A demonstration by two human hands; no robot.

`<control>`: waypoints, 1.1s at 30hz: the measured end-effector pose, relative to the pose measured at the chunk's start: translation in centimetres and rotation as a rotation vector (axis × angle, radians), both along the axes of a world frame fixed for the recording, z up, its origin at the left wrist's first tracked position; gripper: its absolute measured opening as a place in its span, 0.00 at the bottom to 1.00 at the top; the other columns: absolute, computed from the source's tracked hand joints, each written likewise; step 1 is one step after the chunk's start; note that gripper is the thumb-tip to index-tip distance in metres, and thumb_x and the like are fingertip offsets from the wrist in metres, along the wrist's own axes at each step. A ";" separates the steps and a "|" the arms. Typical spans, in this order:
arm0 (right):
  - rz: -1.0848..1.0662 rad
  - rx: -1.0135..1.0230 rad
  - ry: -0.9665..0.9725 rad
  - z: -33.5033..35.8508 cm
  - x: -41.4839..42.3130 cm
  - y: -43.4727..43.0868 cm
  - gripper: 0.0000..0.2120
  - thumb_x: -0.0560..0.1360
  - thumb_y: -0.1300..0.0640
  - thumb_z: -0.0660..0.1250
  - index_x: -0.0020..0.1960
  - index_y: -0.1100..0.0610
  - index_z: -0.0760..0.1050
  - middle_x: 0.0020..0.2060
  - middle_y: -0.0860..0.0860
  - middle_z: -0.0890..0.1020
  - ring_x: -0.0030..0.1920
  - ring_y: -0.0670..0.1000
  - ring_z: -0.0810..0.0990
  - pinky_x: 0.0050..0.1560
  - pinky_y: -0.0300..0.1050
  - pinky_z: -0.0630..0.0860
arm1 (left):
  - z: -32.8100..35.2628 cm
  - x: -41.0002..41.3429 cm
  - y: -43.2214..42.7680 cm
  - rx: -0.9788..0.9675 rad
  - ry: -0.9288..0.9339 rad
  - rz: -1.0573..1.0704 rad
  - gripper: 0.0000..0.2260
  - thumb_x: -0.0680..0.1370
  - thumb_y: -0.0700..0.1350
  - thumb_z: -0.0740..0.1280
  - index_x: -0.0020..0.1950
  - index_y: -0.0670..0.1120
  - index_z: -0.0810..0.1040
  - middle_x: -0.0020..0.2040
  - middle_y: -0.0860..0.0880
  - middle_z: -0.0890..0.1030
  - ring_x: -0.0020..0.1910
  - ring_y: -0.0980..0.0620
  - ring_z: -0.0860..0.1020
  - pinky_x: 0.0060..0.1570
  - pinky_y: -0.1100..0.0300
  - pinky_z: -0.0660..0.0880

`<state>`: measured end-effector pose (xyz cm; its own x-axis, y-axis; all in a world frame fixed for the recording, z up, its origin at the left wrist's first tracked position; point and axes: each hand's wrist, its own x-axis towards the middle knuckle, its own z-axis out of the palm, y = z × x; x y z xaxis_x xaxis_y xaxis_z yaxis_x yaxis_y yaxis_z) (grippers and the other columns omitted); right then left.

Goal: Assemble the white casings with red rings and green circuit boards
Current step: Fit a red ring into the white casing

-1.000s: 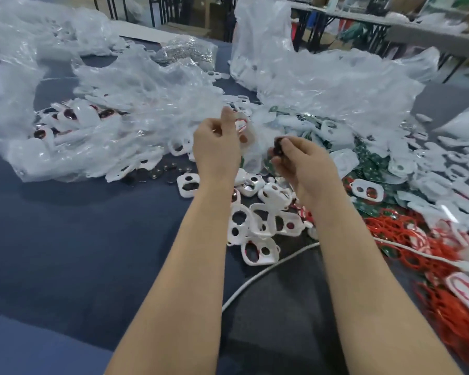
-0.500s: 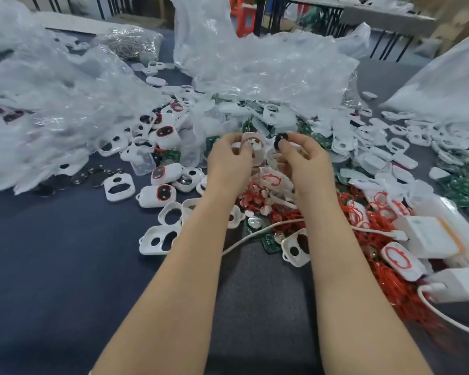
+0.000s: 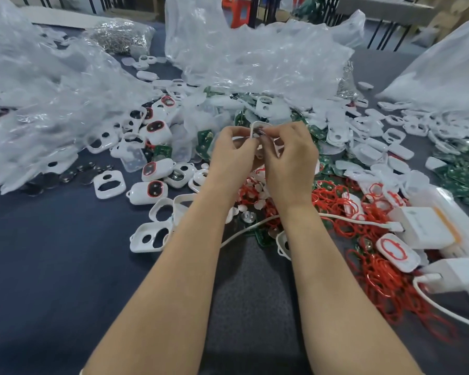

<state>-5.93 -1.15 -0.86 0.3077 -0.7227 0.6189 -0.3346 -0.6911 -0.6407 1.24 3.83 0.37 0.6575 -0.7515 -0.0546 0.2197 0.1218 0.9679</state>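
A white casing [image 3: 255, 127] is held upright above the pile between both hands. My left hand [image 3: 232, 155] grips its left side with curled fingers. My right hand [image 3: 290, 158] pinches its top right edge, fingertips meeting the left hand's; a small dark part shows at the fingertips. Loose red rings [image 3: 333, 201] lie in a heap under and right of my hands. Green circuit boards [image 3: 463, 174] spread at the far right, more beyond my hands [image 3: 205, 136]. Empty white casings [image 3: 109, 184] and casings with dark red-ringed inserts [image 3: 149, 189] lie to the left.
Crumpled clear plastic bags [image 3: 52, 98] cover the left and back of the dark table [image 3: 52, 266]. A white box [image 3: 428, 228] with a white cable [image 3: 255, 226] sits at right. A bag of small metal parts [image 3: 119, 36] lies far back left.
The view swung right over the pile. My hands came together: the right hand carried the small dark part to the casing held by the left, and both now meet on it.
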 end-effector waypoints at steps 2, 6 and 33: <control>0.002 -0.009 -0.024 0.0 0.0 0.1 0.06 0.76 0.62 0.66 0.50 0.62 0.81 0.47 0.54 0.79 0.49 0.53 0.77 0.47 0.40 0.72 | 0.0 -0.2 0.1 -0.009 0.021 0.006 0.06 0.79 0.35 0.63 0.54 0.42 0.72 0.44 0.43 0.79 0.35 0.54 0.78 0.34 0.66 0.77; -0.023 -0.036 -0.039 0.0 0.0 0.1 0.06 0.75 0.62 0.67 0.50 0.62 0.80 0.47 0.55 0.78 0.48 0.53 0.76 0.45 0.38 0.69 | 0.0 -0.3 0.0 -0.019 0.042 0.013 0.04 0.78 0.35 0.64 0.51 0.43 0.72 0.44 0.43 0.79 0.32 0.57 0.79 0.35 0.66 0.78; 0.232 0.667 -0.264 0.7 -0.6 -1.3 0.09 0.78 0.59 0.65 0.53 0.63 0.80 0.46 0.58 0.83 0.47 0.55 0.81 0.54 0.57 0.78 | -1.0 0.0 -0.3 0.043 -0.323 0.113 0.04 0.78 0.40 0.65 0.49 0.48 0.77 0.45 0.49 0.82 0.47 0.50 0.81 0.53 0.48 0.80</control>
<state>-6.49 -2.41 -0.12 0.3999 -0.9048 0.1466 -0.0048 -0.1619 -0.9868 1.29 3.54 -0.66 0.7249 -0.6745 0.1400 -0.1119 0.0852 0.9901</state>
